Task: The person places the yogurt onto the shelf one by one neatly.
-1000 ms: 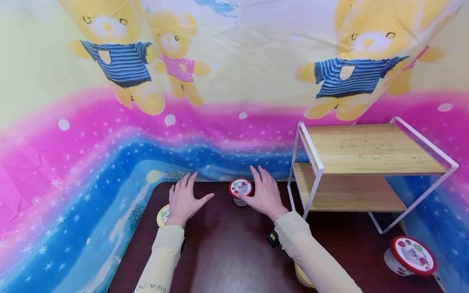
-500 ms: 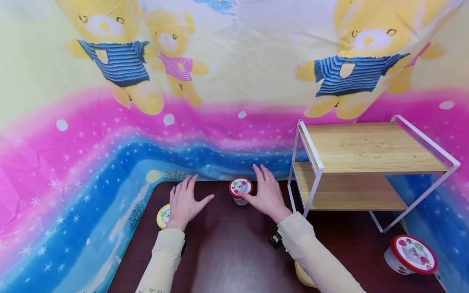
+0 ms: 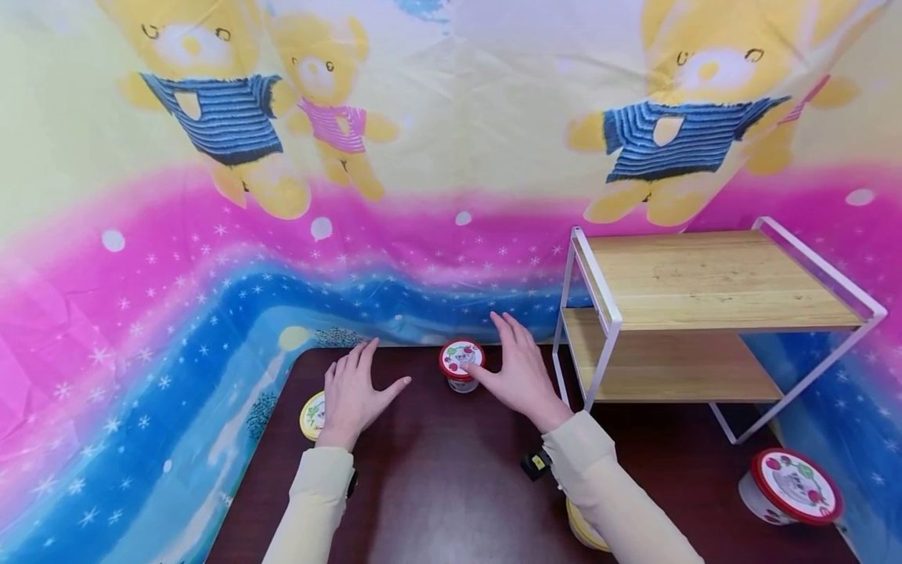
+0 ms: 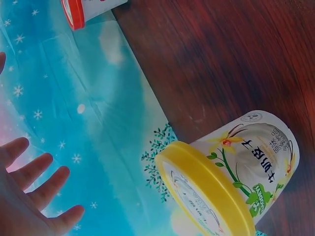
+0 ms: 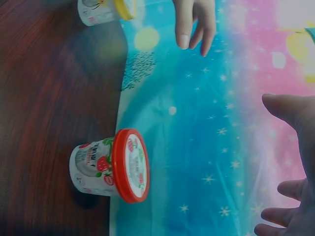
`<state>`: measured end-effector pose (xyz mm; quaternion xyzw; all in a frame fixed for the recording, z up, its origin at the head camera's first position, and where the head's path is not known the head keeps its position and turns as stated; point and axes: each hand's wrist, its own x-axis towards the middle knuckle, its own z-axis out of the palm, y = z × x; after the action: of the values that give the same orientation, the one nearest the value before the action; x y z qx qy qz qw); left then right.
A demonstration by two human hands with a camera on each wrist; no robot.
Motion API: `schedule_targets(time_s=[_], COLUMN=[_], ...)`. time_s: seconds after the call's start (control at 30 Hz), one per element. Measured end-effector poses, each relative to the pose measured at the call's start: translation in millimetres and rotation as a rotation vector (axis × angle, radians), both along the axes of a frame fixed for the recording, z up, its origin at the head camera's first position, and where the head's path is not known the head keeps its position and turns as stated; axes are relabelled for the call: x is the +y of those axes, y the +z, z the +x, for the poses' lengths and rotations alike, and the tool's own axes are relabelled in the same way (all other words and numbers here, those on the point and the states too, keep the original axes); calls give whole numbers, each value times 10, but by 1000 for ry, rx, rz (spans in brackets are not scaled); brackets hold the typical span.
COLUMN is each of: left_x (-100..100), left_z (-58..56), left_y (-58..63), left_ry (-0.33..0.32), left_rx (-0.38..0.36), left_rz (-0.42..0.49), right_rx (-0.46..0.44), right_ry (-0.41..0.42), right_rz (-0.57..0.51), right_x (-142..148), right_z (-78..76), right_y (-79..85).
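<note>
Your left hand [image 3: 355, 392] and right hand [image 3: 520, 377] hung with fingers spread over the tabletop [image 3: 437, 486], holding nothing; the red-lidded tub [image 3: 454, 362] stood upright by the back edge, below and left of your right hand, the nearer; a yellow-lidded tub [image 4: 241, 172] stood by the left edge; a two-tier shelf [image 3: 705, 282] crowded your right; a second red-lidded tub [image 3: 789, 487] sat near the right edge, a second yellow-lidded tub [image 3: 582, 529] partly behind your right sleeve [image 3: 613, 486].
</note>
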<state>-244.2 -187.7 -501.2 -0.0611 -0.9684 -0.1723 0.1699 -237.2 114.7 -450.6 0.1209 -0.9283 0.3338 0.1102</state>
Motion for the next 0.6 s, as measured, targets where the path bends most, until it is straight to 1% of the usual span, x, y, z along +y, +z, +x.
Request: schedule_targets(time_s=[0.2, 0.43, 0.6], left_x=[-1, -31, -57], left_z=[37, 83, 133], left_y=[17, 8, -8], left_ry=[1, -6, -4], left_rx=[-3, 41, 49], left_rz=[2, 13, 42], right_rx=[8, 14, 58], right_ry=[15, 32, 42], right_rz=[-2, -39, -89], right_x=[39, 66, 84], right_z=[62, 143, 240], right_y=[68, 114, 194])
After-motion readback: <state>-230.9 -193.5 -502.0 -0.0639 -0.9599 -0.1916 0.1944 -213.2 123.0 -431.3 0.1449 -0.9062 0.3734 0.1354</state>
